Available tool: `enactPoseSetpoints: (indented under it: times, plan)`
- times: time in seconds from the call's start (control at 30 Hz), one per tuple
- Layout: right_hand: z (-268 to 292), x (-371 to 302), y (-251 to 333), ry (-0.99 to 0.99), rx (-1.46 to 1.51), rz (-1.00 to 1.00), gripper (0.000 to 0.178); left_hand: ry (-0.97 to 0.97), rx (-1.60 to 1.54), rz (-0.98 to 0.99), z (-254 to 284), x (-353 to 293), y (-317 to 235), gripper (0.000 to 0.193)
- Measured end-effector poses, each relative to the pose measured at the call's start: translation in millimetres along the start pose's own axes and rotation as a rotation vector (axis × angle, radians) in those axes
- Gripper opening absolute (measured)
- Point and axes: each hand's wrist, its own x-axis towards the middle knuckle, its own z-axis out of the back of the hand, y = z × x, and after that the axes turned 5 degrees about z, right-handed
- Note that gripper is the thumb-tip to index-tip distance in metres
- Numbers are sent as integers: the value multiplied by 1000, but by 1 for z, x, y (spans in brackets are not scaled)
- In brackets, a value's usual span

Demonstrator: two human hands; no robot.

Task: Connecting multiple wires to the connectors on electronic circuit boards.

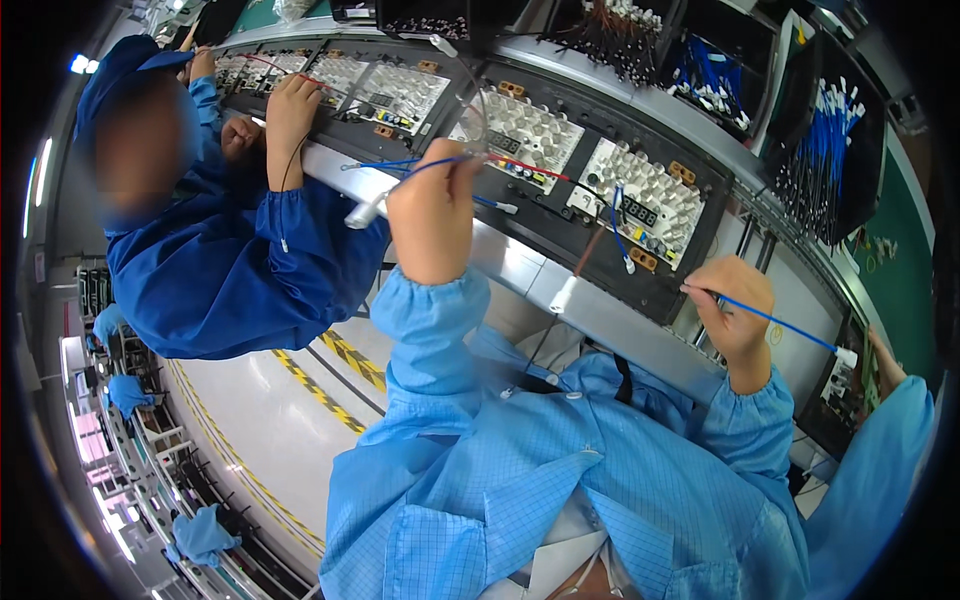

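Observation:
My left hand (432,215) is raised over the near edge of the black fixture, its fingers closed around a few wires. A blue wire and a pale wire (478,85) with a white connector come out of that grip. Beside the wrist hangs another white connector (368,208). My right hand (738,300) pinches a blue wire (785,322) ending in a white connector, right of the nearest circuit board (605,180). That board carries white cups, a digit display and loose blue, red and black wires. A second board (560,135) lies to its left.
Bins of blue wires (835,130), more wires (615,35) and blue leads (705,75) stand along the far side. A co-worker in dark blue (240,270) works at the left on further boards (395,95). Another person's light-blue sleeve (880,450) is at the right.

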Motion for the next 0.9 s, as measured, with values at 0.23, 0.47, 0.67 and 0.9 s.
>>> enactPoseSetpoints:
  times: [0.23, 0.47, 0.67, 0.9]
  plan:
    - [-2, 7, 15, 38, -53, -40, 10, 39, -66, -12, 4, 2, 5, 11]
    - [-7, 8, 22, 26, -23, -53, 10, 25, -122, 0, 11, 2, 8, 9]
    - [-9, 11, 27, 21, -3, -33, 9, 10, -158, -34, 13, 1, 12, 7]
    - [-13, 12, 29, 32, -11, -20, 9, -12, -135, -69, 17, 3, 17, 5]
